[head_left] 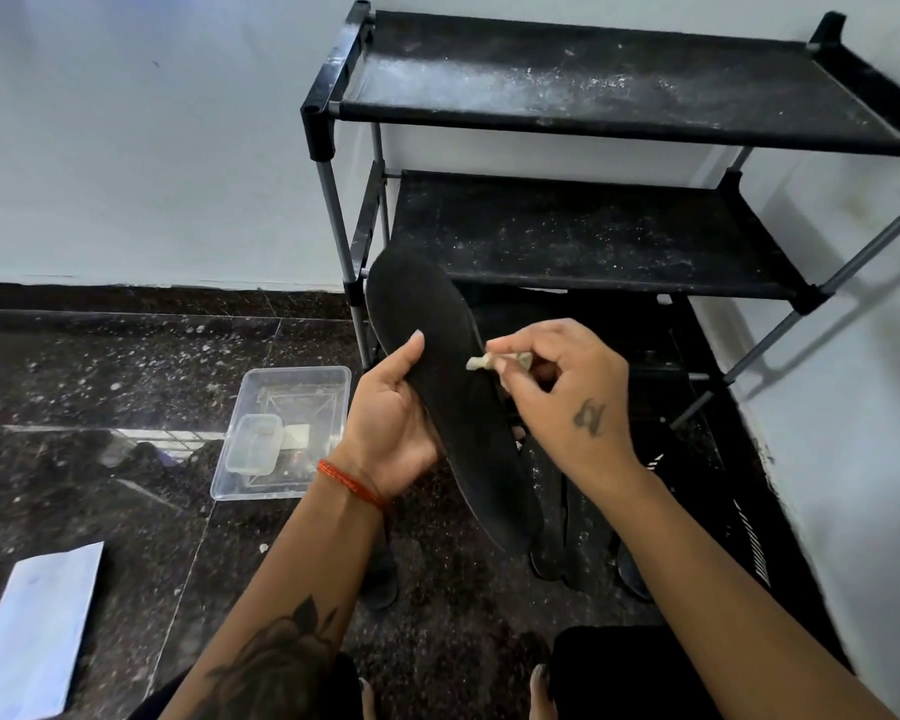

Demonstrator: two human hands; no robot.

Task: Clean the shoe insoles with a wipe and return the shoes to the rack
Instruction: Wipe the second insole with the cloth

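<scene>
From the head view, a long black fabric-topped shoe insole is held up in front of a black two-shelf shoe rack with grey metal poles, its toe end pointing up and away toward the lower shelf. The left hand grips the insole from its left side, palm up, thumb lying along the top surface and the fingers hidden beneath. The right hand pinches a small crumpled off-white wipe between thumb and fingertips, and the wipe touches the insole's right edge near its middle. A thin red thread band circles the left wrist.

Both rack shelves are dusty with pale specks. Below the insole, dark shoes sit on the black speckled stone floor beside the rack's foot; their details are hard to make out. To the left on the floor lies a clear plastic tray holding a smaller clear plastic box. A white sheet of paper lies at the lower left.
</scene>
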